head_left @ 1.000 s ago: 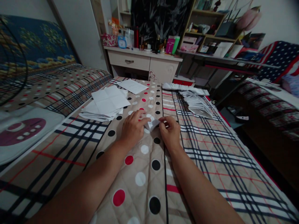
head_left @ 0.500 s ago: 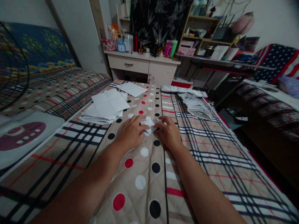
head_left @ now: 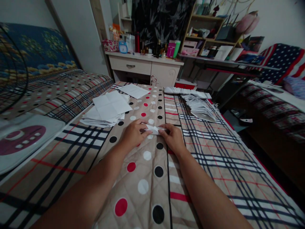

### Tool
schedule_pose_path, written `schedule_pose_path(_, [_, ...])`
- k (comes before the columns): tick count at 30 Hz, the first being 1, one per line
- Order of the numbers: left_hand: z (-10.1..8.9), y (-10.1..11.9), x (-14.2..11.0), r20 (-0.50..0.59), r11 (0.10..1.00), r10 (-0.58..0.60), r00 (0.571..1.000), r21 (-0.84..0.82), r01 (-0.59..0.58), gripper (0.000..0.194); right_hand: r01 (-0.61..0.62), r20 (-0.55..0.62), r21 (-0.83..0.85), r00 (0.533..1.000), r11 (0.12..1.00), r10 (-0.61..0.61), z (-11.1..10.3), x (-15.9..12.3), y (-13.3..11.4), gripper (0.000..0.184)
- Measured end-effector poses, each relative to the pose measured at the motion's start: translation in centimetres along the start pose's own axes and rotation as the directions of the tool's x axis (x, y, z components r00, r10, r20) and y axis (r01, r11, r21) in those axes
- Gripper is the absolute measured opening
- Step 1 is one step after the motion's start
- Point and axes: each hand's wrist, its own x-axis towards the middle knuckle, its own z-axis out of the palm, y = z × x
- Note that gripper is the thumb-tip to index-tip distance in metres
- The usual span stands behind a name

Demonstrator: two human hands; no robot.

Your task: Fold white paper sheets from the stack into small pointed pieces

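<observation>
Between my two hands is a small piece of folded white paper [head_left: 154, 129], now a narrow flattened strip just over the bedspread [head_left: 143, 165]. My left hand [head_left: 135, 135] pinches its left end between thumb and fingers. Its right end is gripped by the thumb and fingers of my right hand [head_left: 173, 136]. The fingertips cover both ends of the paper. Beyond my left hand lies a loose pile of creased white paper sheets [head_left: 111, 106]. Farther back, a separate white sheet [head_left: 134, 91] rests flat.
At the back right, a fanned row of folded white papers [head_left: 199, 107] lies near a long white folded bundle [head_left: 187, 92]. A white fan base [head_left: 51, 128] with a purple panel stands at left. Past the bed is a white dresser [head_left: 140, 65] with bottles and a blue clock [head_left: 123, 47].
The paper went from a raised, pointed fold to spread-out flaps, then to a narrow flat strip. Both hands stayed on it, and the view tilted slightly.
</observation>
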Motion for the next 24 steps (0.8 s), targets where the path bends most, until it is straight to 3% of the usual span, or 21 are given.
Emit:
schedule_pose_path(4, [0.4,-0.3,0.1,-0.066,0.975,-0.079,0.995,-0.211,0.063,0.009,-0.040,-0.043,0.203,0.998,0.978,0.050,0.5,-0.2,-0.2,0.014])
schedule_pose_path(9, [0.4,-0.5,-0.1,-0.054,0.866,-0.238,0.970,-0.464,0.186,0.026,0.035,-0.094,0.404,0.996,0.914,0.003,0.4,-0.3,-0.7,0.007])
schedule_pose_path(12, [0.1,-0.2,-0.2,-0.059,0.875,-0.220,0.974,-0.453,0.170,0.032,0.075,-0.093,0.416,0.995,0.906,-0.039,0.1,-0.4,-1.0,0.008])
schedule_pose_path(17, [-0.5,1.1,-0.5,-0.058,0.885,-0.191,0.980,-0.441,0.147,0.069,0.088,-0.105,0.401,0.993,0.912,-0.050,0.2,-0.6,-1.0,0.012])
schedule_pose_path(24, [-0.7,1.6,-0.2,-0.032,0.845,-0.258,0.966,-0.493,0.209,0.036,0.032,-0.123,0.405,0.992,0.914,0.020,0.4,-0.9,-1.3,0.017])
